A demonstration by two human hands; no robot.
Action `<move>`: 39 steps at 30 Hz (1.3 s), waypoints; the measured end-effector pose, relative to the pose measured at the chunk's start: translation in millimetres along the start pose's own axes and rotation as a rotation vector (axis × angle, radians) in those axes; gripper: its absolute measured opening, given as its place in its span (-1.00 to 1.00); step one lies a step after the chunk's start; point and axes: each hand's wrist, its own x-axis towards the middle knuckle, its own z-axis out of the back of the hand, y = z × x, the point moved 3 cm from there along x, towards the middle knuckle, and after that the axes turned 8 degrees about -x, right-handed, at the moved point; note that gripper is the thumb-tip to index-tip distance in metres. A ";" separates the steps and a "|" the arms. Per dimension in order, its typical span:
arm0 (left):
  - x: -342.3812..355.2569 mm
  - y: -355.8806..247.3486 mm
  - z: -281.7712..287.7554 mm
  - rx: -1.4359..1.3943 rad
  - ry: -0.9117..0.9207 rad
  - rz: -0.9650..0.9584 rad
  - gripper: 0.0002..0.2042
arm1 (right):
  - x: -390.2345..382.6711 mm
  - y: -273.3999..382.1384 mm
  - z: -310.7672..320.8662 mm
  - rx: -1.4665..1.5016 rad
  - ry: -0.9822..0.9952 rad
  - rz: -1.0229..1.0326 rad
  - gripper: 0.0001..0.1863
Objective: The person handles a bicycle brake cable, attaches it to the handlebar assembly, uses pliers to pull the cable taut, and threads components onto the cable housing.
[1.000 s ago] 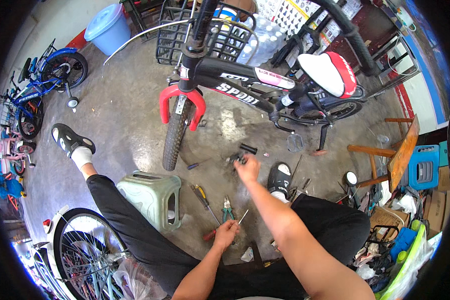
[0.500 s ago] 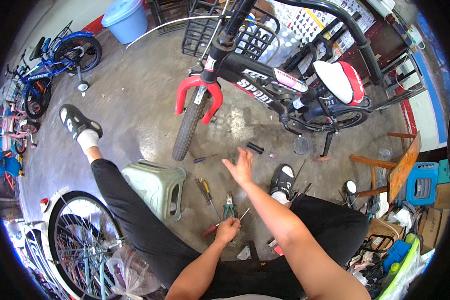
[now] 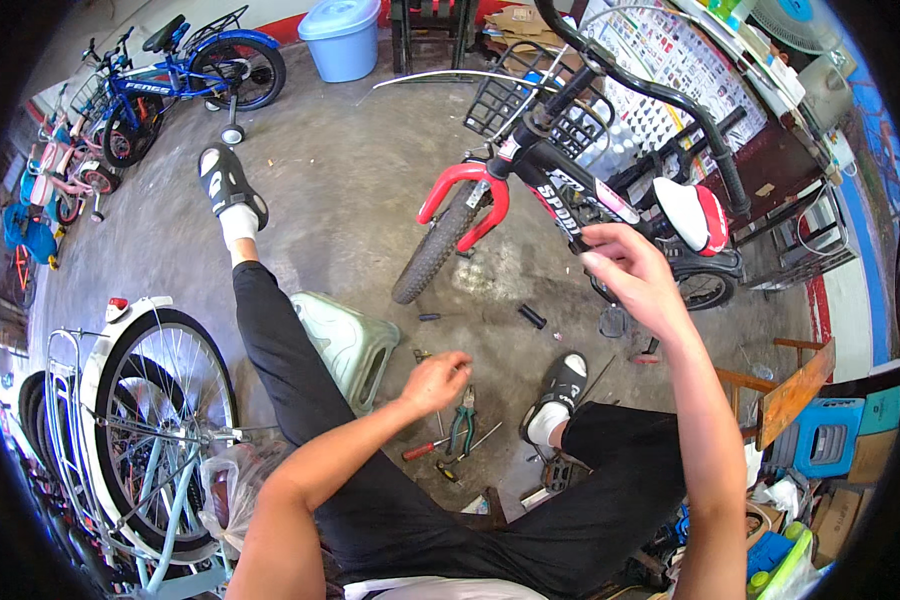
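My left hand (image 3: 436,384) hangs over the tools on the floor, its fingers loosely bent and nothing seen in them. Part of a screwdriver (image 3: 422,355) shows behind it. Below lie green-handled pliers (image 3: 461,428), a red-handled screwdriver (image 3: 423,450) and a yellow-and-black screwdriver (image 3: 450,469). My right hand (image 3: 632,277) is raised, thumb and fingers apart, holding nothing. It overlaps the black frame of a small bike (image 3: 560,195) with a red fork (image 3: 454,180) in this view; I cannot tell whether it touches it. A black grip (image 3: 532,316) lies under the bike.
A pale green stool (image 3: 342,335) stands beside my left leg. Farther left are an upturned bike wheel (image 3: 165,400) and a blue bike (image 3: 185,80). A lidded blue bucket (image 3: 340,40) stands at the back. Right of me are a wooden stool (image 3: 795,395) and a blue plastic stool (image 3: 820,440).
My left hand has left the screwdrivers near the pliers, moving up and away. My right hand has risen to the right, toward the bike. The whole view has shifted, so the bike appears farther right.
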 end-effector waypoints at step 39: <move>32.1 52.0 42.0 0.153 0.356 0.089 -0.53 | 131.6 -89.8 -186.2 -0.794 0.052 -0.414 -0.23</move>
